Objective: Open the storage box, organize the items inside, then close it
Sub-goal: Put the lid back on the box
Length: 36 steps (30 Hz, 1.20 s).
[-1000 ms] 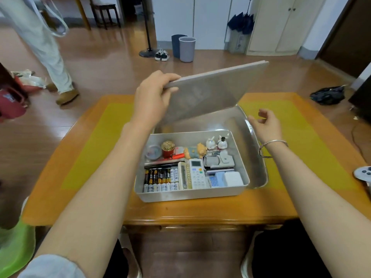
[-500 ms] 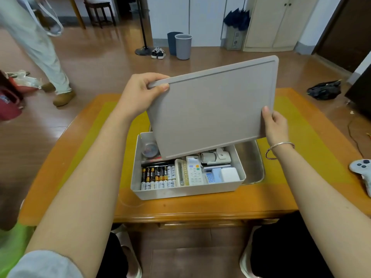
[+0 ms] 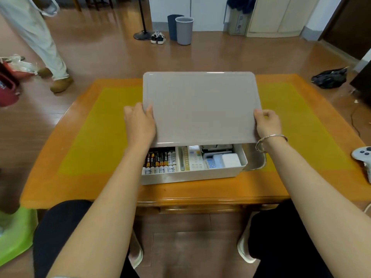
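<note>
A grey lid hovers tilted over the white storage box on the table's near middle. My left hand grips the lid's left edge and my right hand grips its right edge. The lid hides the back of the box. At the front I see a row of batteries, a white remote and a small white block.
A metal tray lies just right of the box. A white game controller sits at the table's right edge. Another person's legs stand on the floor far left. Bins and shoes stand farther back.
The lid has come down from a raised, steep tilt to lie nearly flat over the box. My left hand slid from its top corner to its left edge.
</note>
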Each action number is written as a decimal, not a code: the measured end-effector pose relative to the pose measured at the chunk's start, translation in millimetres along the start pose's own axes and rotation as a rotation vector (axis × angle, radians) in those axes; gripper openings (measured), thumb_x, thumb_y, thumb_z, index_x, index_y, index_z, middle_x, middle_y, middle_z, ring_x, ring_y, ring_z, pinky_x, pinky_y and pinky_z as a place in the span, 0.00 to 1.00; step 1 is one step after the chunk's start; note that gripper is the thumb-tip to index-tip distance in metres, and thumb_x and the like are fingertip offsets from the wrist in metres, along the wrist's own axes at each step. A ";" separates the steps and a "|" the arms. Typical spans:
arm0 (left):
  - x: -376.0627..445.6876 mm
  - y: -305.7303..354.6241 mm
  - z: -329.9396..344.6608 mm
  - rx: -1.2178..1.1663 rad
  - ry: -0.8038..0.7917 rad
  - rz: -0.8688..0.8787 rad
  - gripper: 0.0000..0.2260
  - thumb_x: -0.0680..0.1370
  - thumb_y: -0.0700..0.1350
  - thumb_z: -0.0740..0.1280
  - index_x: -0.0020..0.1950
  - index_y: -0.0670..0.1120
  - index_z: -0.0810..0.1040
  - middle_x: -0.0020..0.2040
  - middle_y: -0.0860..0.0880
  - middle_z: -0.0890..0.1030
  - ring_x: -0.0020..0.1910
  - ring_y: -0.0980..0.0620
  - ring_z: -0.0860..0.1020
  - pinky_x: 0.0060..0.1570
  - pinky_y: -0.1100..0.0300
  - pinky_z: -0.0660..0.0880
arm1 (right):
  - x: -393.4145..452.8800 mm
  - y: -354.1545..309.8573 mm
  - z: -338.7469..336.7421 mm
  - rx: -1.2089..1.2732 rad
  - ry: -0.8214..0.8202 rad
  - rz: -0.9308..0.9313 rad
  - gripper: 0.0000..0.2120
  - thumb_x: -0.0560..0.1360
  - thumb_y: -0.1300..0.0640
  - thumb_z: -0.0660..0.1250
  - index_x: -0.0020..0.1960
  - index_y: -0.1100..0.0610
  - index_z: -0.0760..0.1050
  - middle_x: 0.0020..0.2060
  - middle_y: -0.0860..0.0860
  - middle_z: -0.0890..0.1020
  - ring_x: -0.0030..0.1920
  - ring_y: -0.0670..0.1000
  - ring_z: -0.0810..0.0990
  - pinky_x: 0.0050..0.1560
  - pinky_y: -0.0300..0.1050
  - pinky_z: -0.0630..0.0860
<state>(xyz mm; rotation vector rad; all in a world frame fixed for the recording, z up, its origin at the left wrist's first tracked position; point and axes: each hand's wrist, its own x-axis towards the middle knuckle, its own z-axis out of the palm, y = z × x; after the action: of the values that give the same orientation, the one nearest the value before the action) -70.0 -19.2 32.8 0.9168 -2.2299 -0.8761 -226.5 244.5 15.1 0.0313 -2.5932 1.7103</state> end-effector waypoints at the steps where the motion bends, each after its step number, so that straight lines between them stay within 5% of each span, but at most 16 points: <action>1: -2.3 -6.1 -0.6 0.009 0.003 -0.020 0.15 0.83 0.47 0.58 0.63 0.38 0.72 0.63 0.38 0.69 0.61 0.40 0.69 0.62 0.53 0.63 | -4.1 2.6 3.3 -0.009 -0.013 0.009 0.10 0.78 0.52 0.59 0.50 0.58 0.71 0.44 0.55 0.75 0.42 0.52 0.72 0.42 0.45 0.68; 5: -13.8 -32.7 -4.3 0.032 0.012 -0.084 0.14 0.82 0.43 0.59 0.63 0.35 0.70 0.63 0.36 0.70 0.63 0.40 0.68 0.61 0.53 0.62 | -23.7 15.6 15.4 -0.116 -0.039 -0.070 0.05 0.78 0.56 0.61 0.48 0.58 0.69 0.43 0.54 0.75 0.43 0.52 0.73 0.41 0.44 0.66; 8: -19.2 -51.5 -7.3 0.081 -0.005 -0.113 0.14 0.82 0.42 0.59 0.62 0.33 0.71 0.62 0.34 0.71 0.63 0.40 0.67 0.58 0.54 0.61 | -36.5 23.2 21.1 -0.219 -0.038 -0.142 0.11 0.77 0.55 0.63 0.48 0.64 0.74 0.43 0.59 0.78 0.43 0.56 0.75 0.45 0.50 0.73; 15: -30.5 -64.4 0.9 0.150 -0.058 -0.179 0.13 0.82 0.41 0.58 0.61 0.33 0.70 0.61 0.33 0.71 0.60 0.35 0.69 0.58 0.49 0.64 | -50.2 35.9 28.6 -0.432 -0.068 -0.154 0.16 0.78 0.51 0.60 0.52 0.63 0.77 0.47 0.61 0.78 0.46 0.60 0.77 0.44 0.48 0.74; 30: -32.8 -79.4 8.2 0.176 -0.061 -0.155 0.11 0.83 0.42 0.56 0.61 0.36 0.70 0.61 0.34 0.70 0.58 0.35 0.70 0.57 0.48 0.66 | -62.2 44.3 31.2 -0.513 -0.034 -0.186 0.18 0.79 0.49 0.60 0.62 0.58 0.74 0.53 0.58 0.73 0.43 0.51 0.71 0.47 0.41 0.67; 36: -45.4 -80.4 17.2 0.318 -0.153 -0.098 0.19 0.84 0.49 0.52 0.72 0.41 0.62 0.59 0.34 0.73 0.56 0.33 0.73 0.50 0.46 0.68 | -75.0 51.5 41.5 -0.502 -0.018 -0.208 0.19 0.81 0.55 0.54 0.71 0.54 0.64 0.60 0.57 0.72 0.58 0.57 0.72 0.56 0.47 0.70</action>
<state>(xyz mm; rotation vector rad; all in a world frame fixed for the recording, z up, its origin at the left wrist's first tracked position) -23.6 -23.1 -48.7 1.1449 -2.5234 -0.6624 -154.2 226.4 -51.5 0.2896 -2.8300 0.9677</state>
